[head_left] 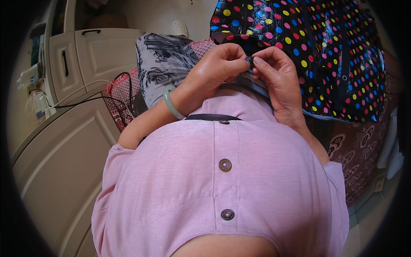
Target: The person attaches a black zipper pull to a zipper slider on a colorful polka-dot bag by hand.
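My left hand (218,66), below a pale green bangle (171,103), pinches a small dark piece (250,62) between thumb and fingers. From the other side my right hand (277,75) has its thumb and forefinger closed on the same piece, fingertips nearly meeting. It could be a strap end or a zip part; the fingers cover most of it. Just beyond and to the right spreads a large shiny black bag or sheet with coloured dots (317,55). A greyish-blue edging (317,115) runs along its near side.
Grey cloth printed with black line drawings (158,64) lies left of my hands, over red patterned fabric (124,100). Cream cabinets (107,51) stand at left, with black and white cables (85,96) crossing there. A white clog (179,29) shows beyond. Brown patterned cloth (359,158) covers the right side.
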Action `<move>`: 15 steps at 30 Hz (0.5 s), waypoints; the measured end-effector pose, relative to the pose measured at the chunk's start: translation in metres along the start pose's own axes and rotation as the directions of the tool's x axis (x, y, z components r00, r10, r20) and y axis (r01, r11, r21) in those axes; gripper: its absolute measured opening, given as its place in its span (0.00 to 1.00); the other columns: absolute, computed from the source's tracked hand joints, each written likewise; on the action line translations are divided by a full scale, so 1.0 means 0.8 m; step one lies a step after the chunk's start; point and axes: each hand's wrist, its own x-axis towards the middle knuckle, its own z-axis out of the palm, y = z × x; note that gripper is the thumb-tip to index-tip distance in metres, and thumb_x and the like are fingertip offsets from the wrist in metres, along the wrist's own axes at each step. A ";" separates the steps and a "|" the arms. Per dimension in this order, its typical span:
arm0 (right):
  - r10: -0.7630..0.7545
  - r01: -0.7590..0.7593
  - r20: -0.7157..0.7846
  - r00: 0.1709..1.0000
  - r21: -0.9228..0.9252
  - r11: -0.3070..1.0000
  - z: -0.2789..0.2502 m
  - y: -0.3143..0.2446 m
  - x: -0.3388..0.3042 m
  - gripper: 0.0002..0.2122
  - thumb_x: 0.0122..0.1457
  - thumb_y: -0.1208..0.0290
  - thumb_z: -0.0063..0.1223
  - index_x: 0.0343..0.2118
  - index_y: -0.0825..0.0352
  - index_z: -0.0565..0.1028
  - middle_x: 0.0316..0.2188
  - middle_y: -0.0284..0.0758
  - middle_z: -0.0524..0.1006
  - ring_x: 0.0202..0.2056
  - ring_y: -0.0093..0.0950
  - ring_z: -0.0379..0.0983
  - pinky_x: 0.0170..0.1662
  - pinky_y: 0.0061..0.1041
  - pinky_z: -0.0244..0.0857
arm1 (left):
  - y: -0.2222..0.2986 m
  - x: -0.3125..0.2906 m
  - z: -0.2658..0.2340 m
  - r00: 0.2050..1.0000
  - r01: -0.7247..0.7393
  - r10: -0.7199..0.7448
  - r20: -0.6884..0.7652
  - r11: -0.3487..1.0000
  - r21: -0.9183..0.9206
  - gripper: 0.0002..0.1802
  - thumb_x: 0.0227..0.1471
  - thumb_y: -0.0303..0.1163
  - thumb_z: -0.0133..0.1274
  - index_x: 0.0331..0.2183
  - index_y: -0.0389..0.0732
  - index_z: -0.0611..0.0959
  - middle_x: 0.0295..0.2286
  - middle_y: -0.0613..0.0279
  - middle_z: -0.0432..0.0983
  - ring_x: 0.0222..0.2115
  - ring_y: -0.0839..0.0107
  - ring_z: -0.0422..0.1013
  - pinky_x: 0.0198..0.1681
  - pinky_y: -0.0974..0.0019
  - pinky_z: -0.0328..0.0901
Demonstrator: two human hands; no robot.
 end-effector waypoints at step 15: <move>-0.049 0.038 -0.052 0.997 -0.191 0.981 0.010 -0.001 -0.010 0.02 0.58 0.76 0.54 0.32 0.67 0.75 0.24 0.25 0.74 0.27 0.11 0.69 0.31 0.10 0.64 | -0.007 -0.003 -0.005 0.999 -0.037 0.037 0.008 0.996 -0.081 0.05 0.54 0.29 0.54 0.29 0.39 0.75 0.21 0.70 0.69 0.17 0.85 0.61 0.19 0.82 0.54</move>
